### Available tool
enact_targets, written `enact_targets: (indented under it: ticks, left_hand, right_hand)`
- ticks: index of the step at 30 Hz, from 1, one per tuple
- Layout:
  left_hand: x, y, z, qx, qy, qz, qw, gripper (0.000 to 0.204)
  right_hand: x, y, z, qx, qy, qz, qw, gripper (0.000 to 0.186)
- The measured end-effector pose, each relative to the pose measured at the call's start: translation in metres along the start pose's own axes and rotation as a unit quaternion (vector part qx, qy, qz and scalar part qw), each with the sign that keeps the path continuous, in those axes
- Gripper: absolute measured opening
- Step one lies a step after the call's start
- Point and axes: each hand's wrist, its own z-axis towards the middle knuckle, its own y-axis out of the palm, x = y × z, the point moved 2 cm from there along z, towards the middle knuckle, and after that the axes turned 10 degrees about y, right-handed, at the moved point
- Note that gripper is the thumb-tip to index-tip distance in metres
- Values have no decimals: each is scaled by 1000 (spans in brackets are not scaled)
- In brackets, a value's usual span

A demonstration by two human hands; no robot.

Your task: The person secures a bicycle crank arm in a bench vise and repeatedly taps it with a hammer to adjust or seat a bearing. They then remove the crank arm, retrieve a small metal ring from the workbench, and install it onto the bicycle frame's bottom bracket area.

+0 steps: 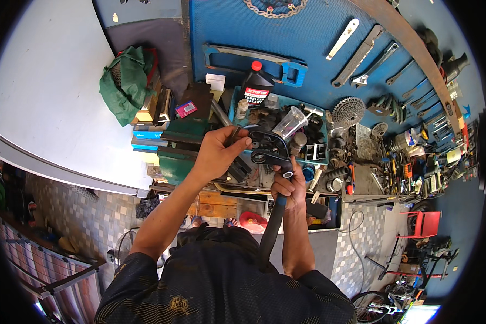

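Observation:
A black bicycle frame part with a curved loop end and round bearing seats is held up over the workbench. Its dark tube runs down toward my chest. My right hand is closed around the part just below the loop, near a silver-ringed pivot hole. At the loop's upper left, my left hand pinches with thumb and fingers. A thin dark sliver shows between those fingertips, too small to name. Behind the part, a clear plastic cup lies tilted in a teal tray.
A green bench vise stands left of my hands. Beyond sit a black bottle with a red cap and a blue hacksaw. Wrenches hang on the blue board. Cassettes and loose tools crowd the right side. An open drawer juts out below.

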Motion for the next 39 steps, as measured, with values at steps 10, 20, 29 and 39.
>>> enact_targets:
  ticks: [10, 20, 29, 39]
  left_hand:
    - [11, -9, -1, 25, -72, 44, 996, 20]
    - [15, -26, 0, 19, -7, 83, 996, 17]
    - [28, -69, -13, -21, 40, 196, 980, 24]
    - [51, -160, -31, 134, 21, -33, 990, 33]
  right_hand:
    - [0, -4, 8, 62, -38, -76, 995, 34]
    - [-4, 9, 13, 129, -30, -269, 954, 39]
    - [-8, 4, 46, 141, 4, -355, 924, 35]
    - [-29, -12, 88, 154, 5, -454, 877, 23]
